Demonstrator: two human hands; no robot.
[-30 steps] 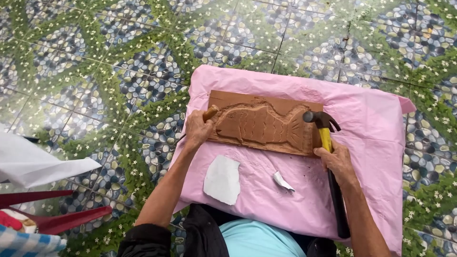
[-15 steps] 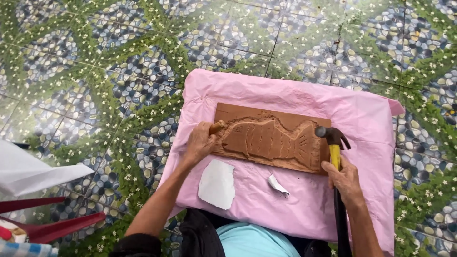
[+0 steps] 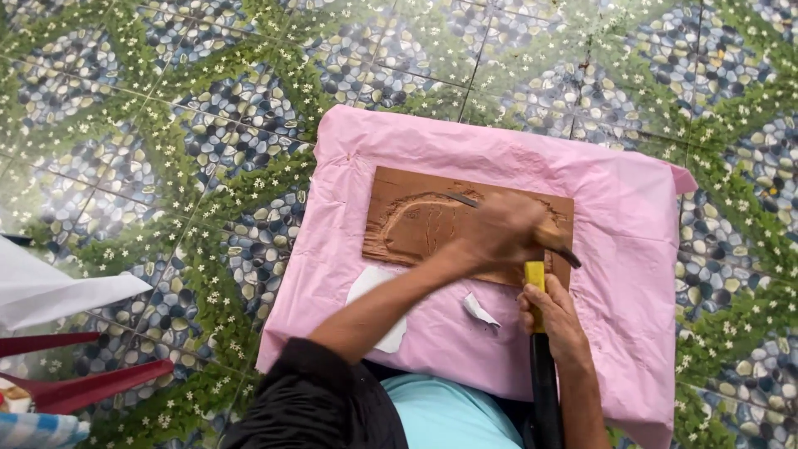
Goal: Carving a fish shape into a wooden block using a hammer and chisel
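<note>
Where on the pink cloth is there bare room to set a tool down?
The pink cloth is bare right of the wooden board, out to its right edge, and in a strip above the board. Below the board it is crowded: paper scraps, the left hand, and the right hand on the hammer.

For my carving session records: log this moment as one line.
left hand: holds chisel on carved brown wooden board | right hand: grips yellow-and-black-handled hammer | pink cloth beneath
</note>
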